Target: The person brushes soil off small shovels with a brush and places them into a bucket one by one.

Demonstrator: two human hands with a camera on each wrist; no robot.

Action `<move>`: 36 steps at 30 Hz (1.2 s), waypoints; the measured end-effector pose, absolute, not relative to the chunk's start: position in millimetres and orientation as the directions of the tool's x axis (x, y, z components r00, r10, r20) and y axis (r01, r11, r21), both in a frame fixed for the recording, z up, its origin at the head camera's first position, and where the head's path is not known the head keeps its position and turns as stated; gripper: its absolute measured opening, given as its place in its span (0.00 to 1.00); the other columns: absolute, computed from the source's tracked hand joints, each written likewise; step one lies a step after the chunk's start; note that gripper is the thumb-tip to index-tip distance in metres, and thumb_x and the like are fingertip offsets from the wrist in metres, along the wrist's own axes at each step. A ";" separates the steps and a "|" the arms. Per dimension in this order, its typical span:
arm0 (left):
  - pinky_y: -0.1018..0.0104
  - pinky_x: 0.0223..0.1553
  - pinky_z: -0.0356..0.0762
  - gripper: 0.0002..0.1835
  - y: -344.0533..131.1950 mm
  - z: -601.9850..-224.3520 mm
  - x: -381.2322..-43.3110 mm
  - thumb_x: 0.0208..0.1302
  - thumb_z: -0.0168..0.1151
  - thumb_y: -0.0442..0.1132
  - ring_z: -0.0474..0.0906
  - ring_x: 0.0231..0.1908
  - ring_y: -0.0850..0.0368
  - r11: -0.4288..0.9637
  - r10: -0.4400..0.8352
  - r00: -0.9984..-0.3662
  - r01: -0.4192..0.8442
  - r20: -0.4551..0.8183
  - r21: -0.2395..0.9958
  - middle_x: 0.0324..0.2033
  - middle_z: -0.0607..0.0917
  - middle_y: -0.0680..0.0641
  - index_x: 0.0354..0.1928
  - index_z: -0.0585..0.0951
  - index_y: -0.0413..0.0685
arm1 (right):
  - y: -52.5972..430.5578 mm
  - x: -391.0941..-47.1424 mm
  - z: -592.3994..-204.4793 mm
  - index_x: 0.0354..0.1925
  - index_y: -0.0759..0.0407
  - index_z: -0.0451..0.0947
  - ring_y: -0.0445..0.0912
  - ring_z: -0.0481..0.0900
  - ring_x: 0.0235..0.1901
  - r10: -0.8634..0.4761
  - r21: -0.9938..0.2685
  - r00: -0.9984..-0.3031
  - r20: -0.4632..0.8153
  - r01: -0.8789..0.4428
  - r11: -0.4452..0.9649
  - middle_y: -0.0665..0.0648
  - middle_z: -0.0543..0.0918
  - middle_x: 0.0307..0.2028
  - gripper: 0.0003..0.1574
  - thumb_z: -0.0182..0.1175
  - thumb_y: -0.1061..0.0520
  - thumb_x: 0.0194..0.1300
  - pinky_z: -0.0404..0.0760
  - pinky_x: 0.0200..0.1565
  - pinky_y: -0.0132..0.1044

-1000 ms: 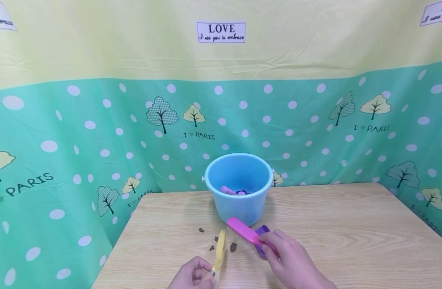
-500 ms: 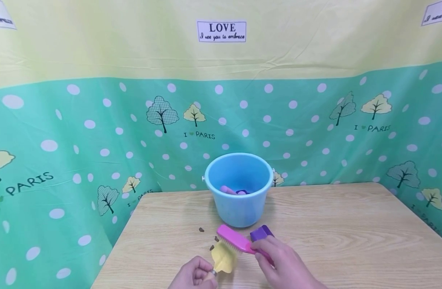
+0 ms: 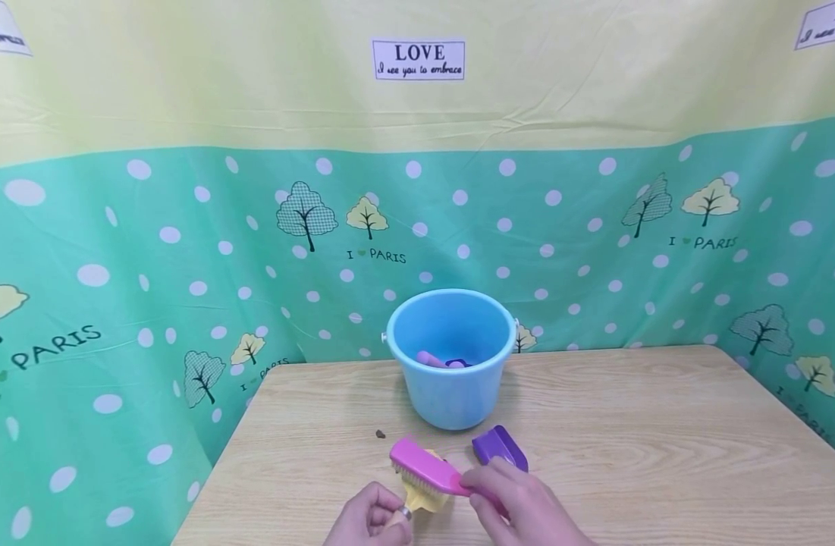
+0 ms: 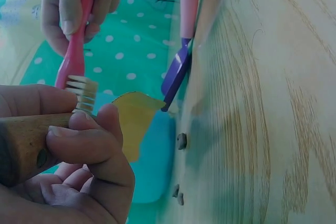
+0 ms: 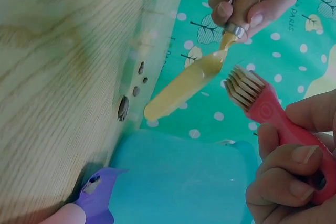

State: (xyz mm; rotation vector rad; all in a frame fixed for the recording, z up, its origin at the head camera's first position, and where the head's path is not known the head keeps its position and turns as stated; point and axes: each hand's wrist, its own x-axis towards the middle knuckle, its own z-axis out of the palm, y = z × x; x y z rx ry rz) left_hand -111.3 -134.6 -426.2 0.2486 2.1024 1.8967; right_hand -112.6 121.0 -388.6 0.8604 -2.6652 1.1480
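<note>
My left hand (image 3: 371, 517) grips the wooden handle (image 4: 26, 145) of a small yellow trowel (image 5: 184, 88). Its blade is tilted, above the tabletop. In my right hand (image 3: 522, 500) is a pink brush (image 3: 427, 466), held by its handle with the pale bristles (image 5: 244, 88) facing the trowel. From the head view the brush covers much of the yellow blade; in the right wrist view a gap shows between bristles and blade. Several brown clumps (image 5: 123, 108) lie on the wood below the trowel. Beside my right hand rests a purple shovel (image 3: 497, 446) with a pink handle (image 4: 189, 3).
A light blue bucket (image 3: 451, 398) stands behind the hands, with a pink handle (image 3: 429, 359) and something purple inside. One brown clump (image 3: 380, 434) lies left of the bucket's base. Polka-dot curtain (image 3: 185, 288) hangs around the wooden table (image 3: 629, 425).
The right hand has moved the brush leftward, from near the bucket's base to over the trowel. The yellow blade has turned from edge-on to broad face. More of the purple shovel shows.
</note>
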 end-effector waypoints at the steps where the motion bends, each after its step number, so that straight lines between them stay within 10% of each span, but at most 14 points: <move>1: 0.63 0.29 0.81 0.16 -134.5 -425.9 -111.2 0.54 0.62 0.36 0.79 0.26 0.56 0.115 0.323 -0.941 -0.070 -0.104 0.991 0.29 0.80 0.43 0.41 0.71 0.34 | 120.2 -112.0 -388.6 0.50 0.42 0.79 0.32 0.69 0.28 -0.456 -0.638 -0.833 0.314 -0.541 0.548 0.37 0.73 0.32 0.15 0.58 0.55 0.66 0.72 0.26 0.27; 11: 0.62 0.28 0.81 0.15 -135.0 -423.0 -111.0 0.56 0.61 0.36 0.79 0.25 0.56 0.100 0.321 -0.942 -0.069 -0.097 0.993 0.28 0.82 0.42 0.42 0.70 0.34 | 114.0 -110.4 -389.3 0.49 0.38 0.79 0.32 0.73 0.34 -0.462 -0.710 -0.870 0.171 -0.434 0.555 0.37 0.76 0.38 0.14 0.57 0.53 0.66 0.76 0.34 0.28; 25: 0.61 0.27 0.81 0.15 -133.0 -423.1 -108.7 0.52 0.63 0.33 0.80 0.24 0.55 0.089 0.310 -0.947 -0.064 -0.089 0.994 0.27 0.82 0.41 0.40 0.71 0.34 | 123.9 -123.5 -406.1 0.42 0.43 0.78 0.33 0.68 0.29 -0.434 -0.487 -0.826 0.361 -0.563 0.668 0.42 0.73 0.32 0.16 0.61 0.63 0.59 0.69 0.26 0.27; 36: 0.63 0.26 0.80 0.15 -133.2 -418.7 -107.6 0.53 0.63 0.34 0.79 0.22 0.57 0.082 0.312 -0.945 -0.076 -0.098 0.994 0.26 0.82 0.41 0.39 0.71 0.34 | 127.8 -128.9 -407.8 0.42 0.46 0.79 0.34 0.68 0.28 -0.345 -0.485 -0.899 0.269 -0.436 0.758 0.40 0.71 0.32 0.13 0.60 0.61 0.60 0.71 0.28 0.29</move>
